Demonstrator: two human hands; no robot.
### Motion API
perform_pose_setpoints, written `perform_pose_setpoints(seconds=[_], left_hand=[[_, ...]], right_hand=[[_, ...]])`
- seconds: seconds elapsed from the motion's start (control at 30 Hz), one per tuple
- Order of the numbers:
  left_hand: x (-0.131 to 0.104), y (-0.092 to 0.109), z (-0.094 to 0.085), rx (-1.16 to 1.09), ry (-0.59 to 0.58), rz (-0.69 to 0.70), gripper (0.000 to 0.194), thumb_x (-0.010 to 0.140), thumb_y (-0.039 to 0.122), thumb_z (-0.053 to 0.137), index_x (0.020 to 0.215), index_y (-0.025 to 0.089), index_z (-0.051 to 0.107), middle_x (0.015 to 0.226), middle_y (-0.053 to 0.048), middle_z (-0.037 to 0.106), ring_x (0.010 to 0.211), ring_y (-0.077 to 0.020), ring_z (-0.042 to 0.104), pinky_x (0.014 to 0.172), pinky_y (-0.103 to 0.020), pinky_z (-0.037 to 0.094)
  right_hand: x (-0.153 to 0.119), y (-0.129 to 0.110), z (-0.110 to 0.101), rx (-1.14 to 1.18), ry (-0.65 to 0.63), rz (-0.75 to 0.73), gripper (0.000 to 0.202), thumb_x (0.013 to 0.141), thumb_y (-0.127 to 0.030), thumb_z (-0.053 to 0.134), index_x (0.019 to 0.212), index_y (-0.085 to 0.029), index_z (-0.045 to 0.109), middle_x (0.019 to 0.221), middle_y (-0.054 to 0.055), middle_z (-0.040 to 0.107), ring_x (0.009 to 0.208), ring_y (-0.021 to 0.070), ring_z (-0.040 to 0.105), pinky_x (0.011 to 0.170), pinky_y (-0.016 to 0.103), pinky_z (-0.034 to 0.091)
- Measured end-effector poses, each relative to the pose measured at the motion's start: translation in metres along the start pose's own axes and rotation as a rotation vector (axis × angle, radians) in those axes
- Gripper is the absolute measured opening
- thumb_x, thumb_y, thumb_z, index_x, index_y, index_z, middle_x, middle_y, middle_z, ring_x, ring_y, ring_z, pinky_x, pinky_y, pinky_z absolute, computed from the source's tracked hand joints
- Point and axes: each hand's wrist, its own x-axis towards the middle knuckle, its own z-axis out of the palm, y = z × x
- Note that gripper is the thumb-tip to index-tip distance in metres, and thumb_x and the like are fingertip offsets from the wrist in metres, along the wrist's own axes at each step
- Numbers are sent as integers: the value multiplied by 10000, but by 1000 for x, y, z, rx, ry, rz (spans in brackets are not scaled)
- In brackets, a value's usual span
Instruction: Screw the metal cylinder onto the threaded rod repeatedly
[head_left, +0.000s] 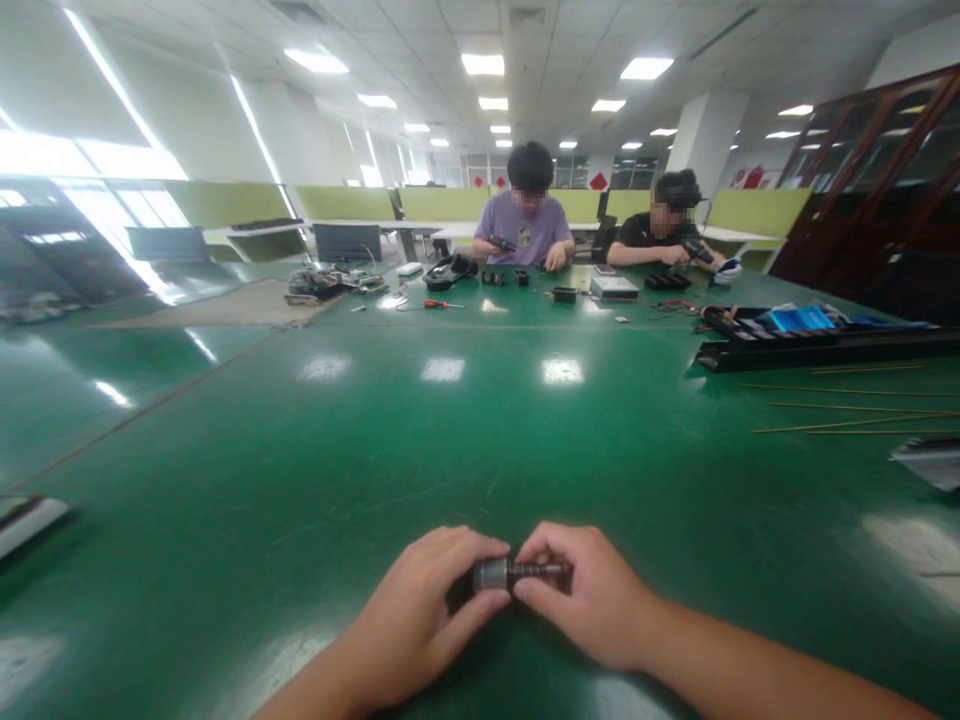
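Note:
Low in the head view, a small dark metal cylinder with a thin stepped shaft [492, 574] lies sideways between my hands, close above or on the green table [420, 450]. My left hand [431, 595] grips the wide cylinder end with thumb and fingers. Around the narrow shaft, which points right, my right hand [581, 590] is closed with thumb and fingertips. The shaft's tip shows just inside the right fingers. Whether the part is one piece or two joined pieces, I cannot tell.
Across the table, one person [525, 220] and another person [664, 230] handle dark tools. An orange screwdriver [439, 304] lies near several small parts. To the right are a long black tray [825, 345] and thin rods [855, 408]. A white-edged object [34, 525] sits left.

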Motion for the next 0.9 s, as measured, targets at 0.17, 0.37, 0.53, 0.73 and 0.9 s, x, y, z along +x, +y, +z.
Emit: perform_pose_setpoints(seconds=[0.17,0.37,0.53,0.73,0.9], left_hand=[[0,0,-1,0,12,9,249,955,317,586,1202,301,566,1041,-8,677,943,-191,629,835,-317,481],[-1,-1,0,6,14,7,249,956,322,585,1203,299,567,1042,-16,679,945,-197,629,835,-322,485],[-1,-3,0,5,22,14,256,959,331,577,1213,298,563,1055,-22,681,952,-203,630,836,-326,490],[0,-2,-1,21,21,22,258,953,314,586,1209,301,563,1050,-15,680,948,-197,633,831,-321,494],[0,-1,-2,17,29,22,263,951,312,587,1212,312,557,1046,-3,681,944,-191,633,835,-318,494]], right_hand=[[1,1,-1,-19,7,10,41,796,-191,688,834,-176,697,753,6,694,674,150,607,634,236,433],[0,3,0,-20,5,18,51,793,-201,694,839,-179,695,744,0,685,663,145,594,629,234,425],[1,3,0,-22,7,8,44,793,-202,691,829,-178,688,726,-5,672,638,138,580,603,228,413],[1,3,0,-21,7,12,54,793,-208,695,837,-176,690,736,-3,676,641,138,581,610,229,421],[0,2,0,-25,18,14,49,796,-207,693,832,-175,685,725,-7,667,635,133,574,598,224,409]])
